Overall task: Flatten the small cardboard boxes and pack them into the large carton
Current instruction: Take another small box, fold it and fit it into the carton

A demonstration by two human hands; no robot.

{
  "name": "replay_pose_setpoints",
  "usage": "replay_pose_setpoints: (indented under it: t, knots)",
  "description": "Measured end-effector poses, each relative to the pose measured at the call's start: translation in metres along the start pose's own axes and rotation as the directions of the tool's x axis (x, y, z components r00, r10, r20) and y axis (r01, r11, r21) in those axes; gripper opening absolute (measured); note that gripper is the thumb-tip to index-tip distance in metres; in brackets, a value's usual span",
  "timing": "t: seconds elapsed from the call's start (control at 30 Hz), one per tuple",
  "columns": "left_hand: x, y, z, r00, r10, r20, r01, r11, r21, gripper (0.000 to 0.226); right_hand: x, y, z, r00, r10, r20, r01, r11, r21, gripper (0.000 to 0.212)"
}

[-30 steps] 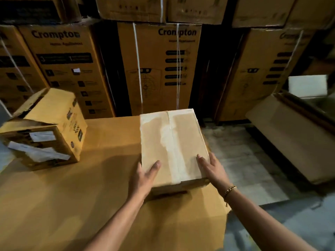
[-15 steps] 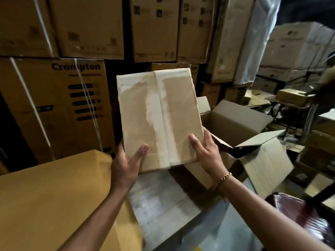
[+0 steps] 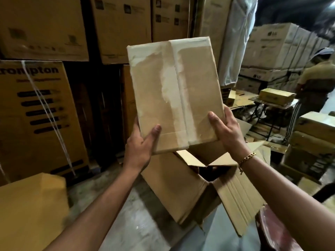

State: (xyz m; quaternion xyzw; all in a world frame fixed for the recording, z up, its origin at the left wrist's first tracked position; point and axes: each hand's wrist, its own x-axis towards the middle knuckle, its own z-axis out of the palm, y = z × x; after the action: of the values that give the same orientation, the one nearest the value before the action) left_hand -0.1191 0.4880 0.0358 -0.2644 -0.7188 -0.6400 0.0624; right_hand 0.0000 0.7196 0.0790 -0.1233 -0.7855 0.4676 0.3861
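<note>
1. Two hands on the small cardboard box (image 3: 176, 95) right now: left hand (image 3: 140, 145) has its fingers wrapped round the lower left edge with the thumb laid on the front face, right hand (image 3: 225, 131) does the same on the lower right edge. Both are closed firmly on the cardboard.

2. What changed: a second ago that box sat on the tan work surface (image 3: 30, 211) with the hands just taking hold of its near end. Half a second ago it was already lifted and swinging right. Now it's up in the air, held near upright at chest height, well clear of the surface.

3. It now hangs directly above the large carton (image 3: 181, 187), which stands on the floor with its flaps folded out and the mouth open just below the box's bottom edge.

4. Can't tell if it's properly flattened, since only the taped face shows. It looks thin, though.

5. My read: the carry is basically over, and lowering it through the opening comes next. Those flaps stick out, so a corner could snag one on the way down.

6. Background has stacked printed cartons (image 3: 36, 113) and a person (image 3: 311, 87) well off to the right, not involved.
</note>
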Motion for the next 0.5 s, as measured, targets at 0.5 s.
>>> replay_pose_setpoints:
  t: [0.5]
  knots:
    - [0.128,-0.034,0.147,0.956,-0.224,0.188,0.239,0.969,-0.061,0.052,0.163,0.124,-0.055,0.983,0.180,0.038,-0.176,0.981,-0.087,0.041]
